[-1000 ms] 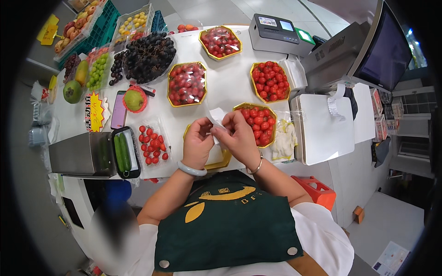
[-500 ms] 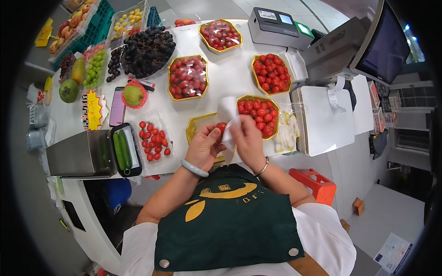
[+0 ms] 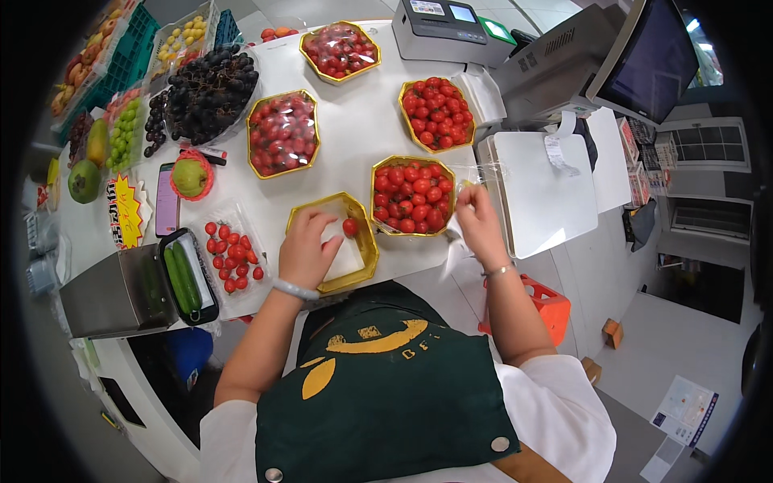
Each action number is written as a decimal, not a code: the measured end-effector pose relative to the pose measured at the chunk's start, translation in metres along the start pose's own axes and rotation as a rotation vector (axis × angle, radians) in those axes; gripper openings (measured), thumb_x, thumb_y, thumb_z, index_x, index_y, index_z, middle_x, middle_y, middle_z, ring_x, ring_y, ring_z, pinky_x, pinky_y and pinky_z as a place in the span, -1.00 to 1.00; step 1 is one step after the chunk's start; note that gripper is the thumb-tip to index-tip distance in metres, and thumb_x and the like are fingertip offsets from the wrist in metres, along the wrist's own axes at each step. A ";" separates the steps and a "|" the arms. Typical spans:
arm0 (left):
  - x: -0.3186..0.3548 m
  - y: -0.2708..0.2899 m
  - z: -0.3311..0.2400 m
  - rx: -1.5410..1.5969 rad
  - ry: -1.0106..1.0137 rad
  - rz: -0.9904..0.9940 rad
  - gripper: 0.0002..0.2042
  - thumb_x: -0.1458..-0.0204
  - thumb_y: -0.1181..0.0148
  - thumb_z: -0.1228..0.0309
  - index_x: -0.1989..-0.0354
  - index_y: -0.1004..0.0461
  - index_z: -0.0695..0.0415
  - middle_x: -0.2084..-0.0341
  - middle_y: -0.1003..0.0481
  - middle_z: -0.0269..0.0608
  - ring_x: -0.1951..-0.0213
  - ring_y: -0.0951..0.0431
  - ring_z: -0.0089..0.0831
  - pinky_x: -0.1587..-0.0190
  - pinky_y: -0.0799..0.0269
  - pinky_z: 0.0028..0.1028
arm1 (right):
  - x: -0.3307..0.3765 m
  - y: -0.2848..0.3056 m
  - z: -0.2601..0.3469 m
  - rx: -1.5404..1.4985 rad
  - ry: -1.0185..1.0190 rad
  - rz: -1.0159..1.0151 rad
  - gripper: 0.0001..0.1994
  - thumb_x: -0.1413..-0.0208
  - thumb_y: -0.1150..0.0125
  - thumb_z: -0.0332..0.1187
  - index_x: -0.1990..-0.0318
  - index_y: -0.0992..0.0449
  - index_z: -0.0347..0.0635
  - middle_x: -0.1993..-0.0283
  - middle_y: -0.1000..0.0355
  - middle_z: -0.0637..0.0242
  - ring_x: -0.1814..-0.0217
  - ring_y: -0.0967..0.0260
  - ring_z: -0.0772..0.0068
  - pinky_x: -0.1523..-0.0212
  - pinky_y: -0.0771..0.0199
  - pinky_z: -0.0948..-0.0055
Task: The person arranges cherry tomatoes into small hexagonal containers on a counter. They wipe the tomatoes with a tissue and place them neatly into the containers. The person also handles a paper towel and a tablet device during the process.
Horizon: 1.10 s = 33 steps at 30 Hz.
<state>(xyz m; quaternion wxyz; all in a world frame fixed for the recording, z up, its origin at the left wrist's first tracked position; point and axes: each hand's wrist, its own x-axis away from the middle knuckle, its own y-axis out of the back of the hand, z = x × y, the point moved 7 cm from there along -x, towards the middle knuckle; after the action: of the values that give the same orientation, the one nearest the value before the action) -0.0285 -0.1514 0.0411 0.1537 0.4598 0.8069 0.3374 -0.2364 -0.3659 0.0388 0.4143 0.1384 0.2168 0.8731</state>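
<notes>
Over the left side of a gold-rimmed octagonal box [image 3: 372,251], my left hand [image 3: 304,256] is open, with its thumb and fingers apart. A single cherry tomato [image 3: 349,228] lies in that box, just beyond my fingertips. My right hand [image 3: 480,232] is closed at the table edge, beside a full box of cherry tomatoes [image 3: 412,197]. From beneath it hangs a white tissue [image 3: 455,256], blurred by motion. The fingertips are partly hidden. A clear tray of loose cherry tomatoes [image 3: 233,253] lies left of my left hand.
Two film-covered tomato boxes [image 3: 283,134] and an uncovered one [image 3: 437,115] stand farther back. Grapes [image 3: 211,88], a guava [image 3: 192,175], a phone [image 3: 167,201] and cucumbers [image 3: 183,278] line the left. A label printer [image 3: 443,36], white board [image 3: 539,193] and monitor [image 3: 648,60] stand right.
My hands have parted. The cherry tomato has left my left hand and lies in the gold box. My right hand has moved right with the white tissue. The view has shifted slightly.
</notes>
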 end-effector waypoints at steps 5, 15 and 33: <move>-0.065 -0.044 -0.039 -0.080 -0.282 -0.071 -0.73 0.03 -0.21 0.41 0.11 -0.48 0.07 0.16 -0.43 -0.19 0.18 -0.46 -0.21 0.17 -0.45 -0.33 | -0.033 -0.035 0.034 0.547 0.055 0.104 -0.74 0.04 -0.35 -0.29 0.21 -0.49 -0.17 0.24 -0.35 0.25 0.31 -0.42 0.35 0.27 -0.42 0.38; -0.105 -0.054 -0.044 0.059 -0.291 -0.084 -0.84 -0.04 -0.09 0.46 0.20 -0.48 0.15 0.27 -0.49 -0.19 0.24 -0.50 -0.23 0.16 -0.44 -0.34 | -0.034 -0.009 -0.005 0.050 -0.059 0.046 -0.76 -0.05 -0.28 -0.40 0.15 -0.44 -0.26 0.12 -0.42 0.35 0.24 -0.36 0.53 0.15 -0.38 0.50; 0.030 -0.031 0.038 0.272 0.051 0.064 -0.86 -0.12 -0.01 0.47 0.21 -0.47 0.19 0.08 -0.42 -0.01 0.01 -0.42 -0.10 -0.03 -0.33 -0.30 | 0.031 -0.126 0.067 0.365 0.404 0.363 -0.63 0.07 -0.32 -0.24 0.08 -0.43 -0.07 0.17 -0.39 0.22 0.24 -0.46 0.14 0.29 -0.47 0.22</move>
<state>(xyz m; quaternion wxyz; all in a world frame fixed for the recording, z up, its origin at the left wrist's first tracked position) -0.0430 -0.1213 -0.0057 0.0588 0.4932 0.8337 0.2412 -0.1441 -0.2528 0.0373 0.1688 0.0709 0.4192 0.8893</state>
